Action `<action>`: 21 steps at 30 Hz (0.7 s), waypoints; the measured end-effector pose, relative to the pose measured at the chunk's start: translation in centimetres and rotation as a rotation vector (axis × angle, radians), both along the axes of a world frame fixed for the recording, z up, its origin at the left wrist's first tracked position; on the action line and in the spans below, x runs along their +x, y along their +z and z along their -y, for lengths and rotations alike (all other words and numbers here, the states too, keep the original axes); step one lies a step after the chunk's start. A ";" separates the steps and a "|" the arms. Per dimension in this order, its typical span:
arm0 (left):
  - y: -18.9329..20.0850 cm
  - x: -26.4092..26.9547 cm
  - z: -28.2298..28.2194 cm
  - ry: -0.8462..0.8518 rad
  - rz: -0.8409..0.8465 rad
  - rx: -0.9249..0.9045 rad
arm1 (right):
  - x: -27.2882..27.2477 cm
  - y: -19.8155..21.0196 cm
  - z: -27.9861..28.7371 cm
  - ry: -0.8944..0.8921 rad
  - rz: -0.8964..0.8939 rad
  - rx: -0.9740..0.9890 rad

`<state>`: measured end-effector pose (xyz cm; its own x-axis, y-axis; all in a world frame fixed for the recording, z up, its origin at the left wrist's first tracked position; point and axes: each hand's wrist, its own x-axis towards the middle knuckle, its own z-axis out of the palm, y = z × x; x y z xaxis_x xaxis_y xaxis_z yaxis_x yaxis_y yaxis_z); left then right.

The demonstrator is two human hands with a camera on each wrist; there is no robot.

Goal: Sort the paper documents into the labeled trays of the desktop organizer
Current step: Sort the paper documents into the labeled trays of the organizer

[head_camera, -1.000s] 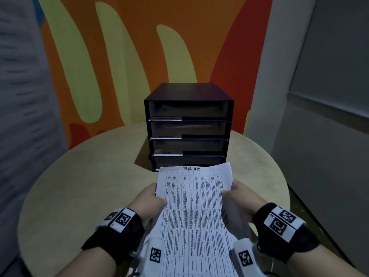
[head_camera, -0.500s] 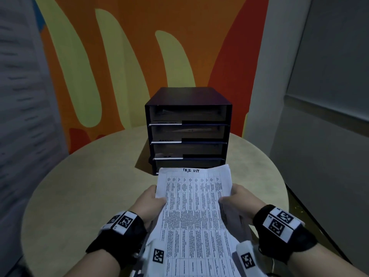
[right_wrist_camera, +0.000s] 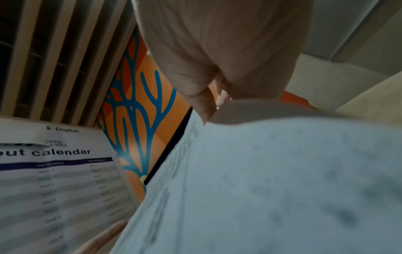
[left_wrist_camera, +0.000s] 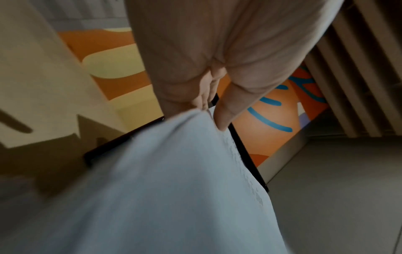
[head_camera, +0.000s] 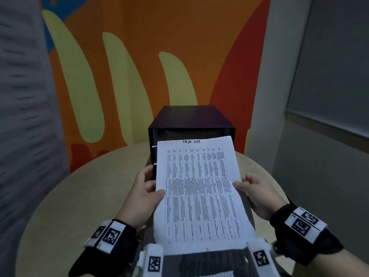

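Note:
A white sheet [head_camera: 199, 192] printed with a dense table and a handwritten heading is held up in front of the black desktop organizer [head_camera: 191, 120]. The sheet hides most of the organizer's tray fronts. My left hand [head_camera: 146, 191] pinches the sheet's left edge, thumb on top. My right hand [head_camera: 251, 191] pinches the right edge the same way. In the left wrist view the sheet [left_wrist_camera: 165, 180] runs from my fingers [left_wrist_camera: 224, 110] toward the camera. In the right wrist view the sheet [right_wrist_camera: 272, 180] fills the lower right, and another printed page [right_wrist_camera: 58, 180] headed "calendar" shows at the left.
The organizer stands at the back of a round beige table [head_camera: 79, 196]. Behind it is an orange and yellow painted wall [head_camera: 139, 66]. A grey wall [head_camera: 323, 116] closes the right side, a grey panel [head_camera: 24, 116] the left.
Both hands have lifted the sheet up and forward, so it now covers the organizer's front. My head has moved closer to the organizer.

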<state>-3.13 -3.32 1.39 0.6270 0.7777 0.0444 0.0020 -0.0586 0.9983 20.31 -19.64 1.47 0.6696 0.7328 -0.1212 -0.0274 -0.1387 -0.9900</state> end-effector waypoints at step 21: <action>3.8 9.4 -2.5 -0.017 -0.863 1.262 | 1.9 5.7 -8.3 -0.085 0.789 -0.255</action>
<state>6.31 -0.77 5.17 0.8162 0.5057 0.2794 0.5285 -0.8489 -0.0074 22.26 -11.30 7.15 0.6796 0.6892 0.2513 0.6405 -0.3903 -0.6614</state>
